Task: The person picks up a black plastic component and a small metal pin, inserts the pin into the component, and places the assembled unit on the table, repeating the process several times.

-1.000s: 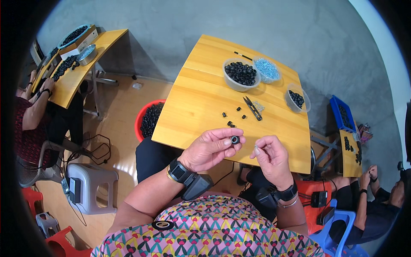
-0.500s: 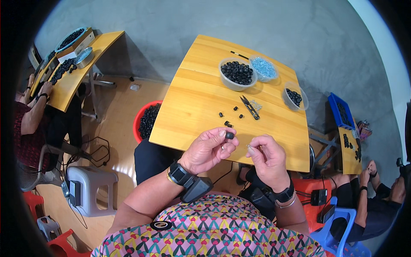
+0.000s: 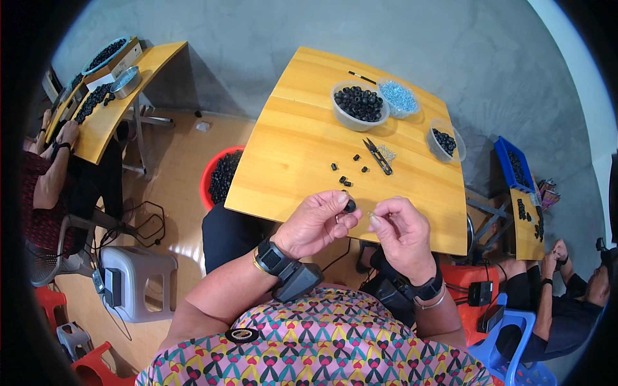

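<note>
The yellow table (image 3: 283, 151) stands before a grey wall (image 3: 257, 51), a full bowl (image 3: 353, 123) and blue bits (image 3: 398, 96) toward its far side, snips (image 3: 378, 156) nearer me. Above the near edge my left hand (image 3: 315, 222) pinches a black piece (image 3: 349, 206) between thumb and fingers; just beside it, my right hand (image 3: 402, 235) presses thumb and forefinger on a tiny pale bit (image 3: 371, 215), too small to make out

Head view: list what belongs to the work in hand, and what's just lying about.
Seemingly part of the work:
black bead-like piece in the left hand
tiny pale piece in the right hand
loose black pieces on the table
bowl of black pieces
thread snips
silvery pieces

Apparently just lying about:
black pen-like stick
crumpled whitish scrap
grey plastic stool
</note>
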### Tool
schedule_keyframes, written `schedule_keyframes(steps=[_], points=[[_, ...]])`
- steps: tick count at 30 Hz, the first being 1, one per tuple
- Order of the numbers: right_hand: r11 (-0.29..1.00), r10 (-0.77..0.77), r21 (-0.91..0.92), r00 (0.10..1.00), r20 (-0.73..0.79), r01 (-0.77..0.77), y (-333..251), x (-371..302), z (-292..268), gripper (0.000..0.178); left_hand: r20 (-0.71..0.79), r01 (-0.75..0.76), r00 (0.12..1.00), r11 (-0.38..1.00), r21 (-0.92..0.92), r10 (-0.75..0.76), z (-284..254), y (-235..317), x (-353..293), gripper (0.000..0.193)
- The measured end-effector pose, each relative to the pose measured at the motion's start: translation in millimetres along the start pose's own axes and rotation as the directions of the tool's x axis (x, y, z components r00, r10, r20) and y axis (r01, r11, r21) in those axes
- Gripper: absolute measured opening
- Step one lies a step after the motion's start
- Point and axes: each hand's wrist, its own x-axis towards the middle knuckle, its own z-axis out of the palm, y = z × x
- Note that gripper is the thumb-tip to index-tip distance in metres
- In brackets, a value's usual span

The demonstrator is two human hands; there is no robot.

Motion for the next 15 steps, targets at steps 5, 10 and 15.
schedule_keyframes(steps=[5,10,15], points=[[0.996,0.005,0.085,1.0,0.013,-0.007,7,-1,4,0.007,0.094,-0.022,0.995,0.996,0.083,0.014,-5,2,-1,0.025],[0.997,0.02,0.074,1.0,0.023,-0.022,9,-1,7,0.008,0.124,0.018,0.992,0.998,0.054,-0.025,-14,1,0,0.028],[0.997,0.026,0.069,0.999,0.023,-0.028,10,-1,7,0.008,0.092,0.019,0.995,0.998,0.062,-0.025,-10,1,-1,0.031]])
